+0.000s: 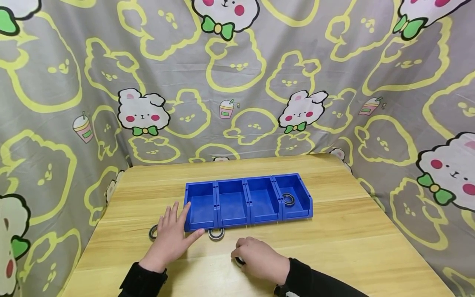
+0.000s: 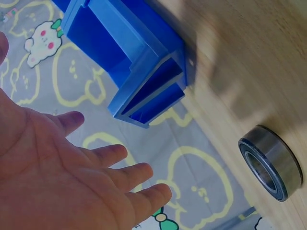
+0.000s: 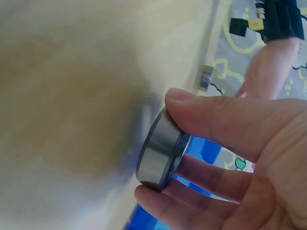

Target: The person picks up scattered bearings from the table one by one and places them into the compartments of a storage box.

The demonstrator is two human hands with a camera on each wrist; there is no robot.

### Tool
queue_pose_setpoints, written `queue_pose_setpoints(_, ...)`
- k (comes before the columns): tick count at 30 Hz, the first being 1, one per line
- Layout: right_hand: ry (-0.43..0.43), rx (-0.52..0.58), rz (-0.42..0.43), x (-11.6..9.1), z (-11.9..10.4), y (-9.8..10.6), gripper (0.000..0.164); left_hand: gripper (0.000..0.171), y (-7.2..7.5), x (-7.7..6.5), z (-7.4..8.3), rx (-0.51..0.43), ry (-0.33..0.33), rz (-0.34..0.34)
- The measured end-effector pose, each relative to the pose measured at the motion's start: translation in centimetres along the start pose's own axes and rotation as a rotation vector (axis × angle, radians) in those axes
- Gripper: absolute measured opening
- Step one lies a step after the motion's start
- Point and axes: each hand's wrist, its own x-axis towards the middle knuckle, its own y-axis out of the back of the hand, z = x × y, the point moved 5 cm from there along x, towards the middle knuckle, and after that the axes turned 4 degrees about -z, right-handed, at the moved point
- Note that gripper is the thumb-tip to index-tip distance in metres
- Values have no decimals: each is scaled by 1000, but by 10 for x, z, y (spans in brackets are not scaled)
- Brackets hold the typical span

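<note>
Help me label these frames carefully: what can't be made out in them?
Head view: left bearing, partly behind the left hand.
Head view: held bearing, mostly covered by the right hand.
Head view: any lettering on the bearing in the bin, too small.
Left wrist view: left hand's palm, cut off by the left and bottom edges.
Right wrist view: table grain, blurred.

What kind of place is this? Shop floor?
Doesn't look like one; more likely a makeshift tabletop work area, curtained off. Evidence: cartoon-print fabric hanging around a wood-grain table, with a row of blue bins and loose bearings on it.
</note>
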Motion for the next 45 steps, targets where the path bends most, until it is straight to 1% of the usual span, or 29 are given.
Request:
queue_pose_setpoints(4,4,-7,6,-1,2,9,32,97,0,0,0,4,4,4)
queue_pose_setpoints(12,15,-9,14,-4,9,28,31,97,1,1,0,4,9,-12)
queue_pose_setpoints(15,23,3,45,-4,15,40,32,96,1,1,1,-1,8,-9)
queue_pose_setpoints(19,13,18,71,-4,23,54,30,95,1,2,0,-7,8,-11)
queue_pose_setpoints(27,-45,73,97,-6,43,75,31,94,-1,1,0,-11,-4,9)
queue_pose_setpoints(32,-77,63,117,-6,59,86,32,94,-1,2,0,-11,1,-2)
queue_pose_setpoints(37,-83,49,144,-4,73,96,31,94,1,2,1,-7,5,-7)
queue_pose_setpoints(41,-118,59,147,-3,87,103,32,95,2,2,2,6,0,0)
queue_pose_setpoints(45,-157,66,136,1,99,107,33,96,2,2,2,3,0,-6)
